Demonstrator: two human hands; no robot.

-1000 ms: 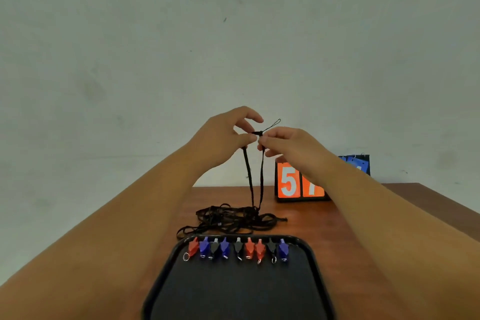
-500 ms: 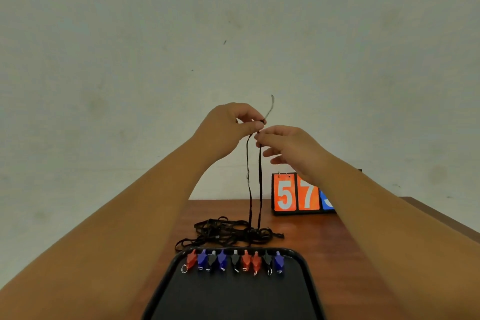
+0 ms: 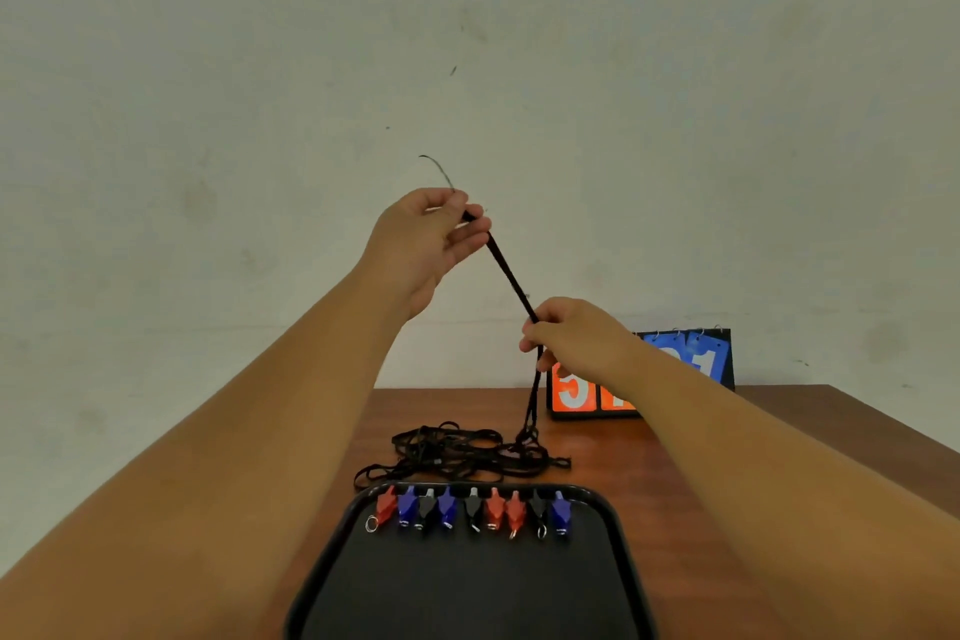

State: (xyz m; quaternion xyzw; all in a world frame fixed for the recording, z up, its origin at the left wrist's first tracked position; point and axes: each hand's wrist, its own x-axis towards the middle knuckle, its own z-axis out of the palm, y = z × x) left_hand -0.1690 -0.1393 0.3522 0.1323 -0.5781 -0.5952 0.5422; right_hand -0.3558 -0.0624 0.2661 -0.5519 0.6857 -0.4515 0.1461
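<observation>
Head camera: your left hand (image 3: 421, 244) and right hand (image 3: 576, 338) are pinching the thin black cord (image 3: 511, 281) taut, risking snagging its tangled pile (image 3: 467, 452).

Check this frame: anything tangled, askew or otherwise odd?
Only the black cords on the table: a tangled heap behind the tray. The lifted cord, pinched by the left hand and right hand, runs down into it. The whistles sit in a neat row.

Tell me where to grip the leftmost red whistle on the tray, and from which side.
I'd pinch the red whistle across its wide body, coming from above and the left: it lies flat on the tray, a blue whistle crowds its right, and its ring is left free.
</observation>
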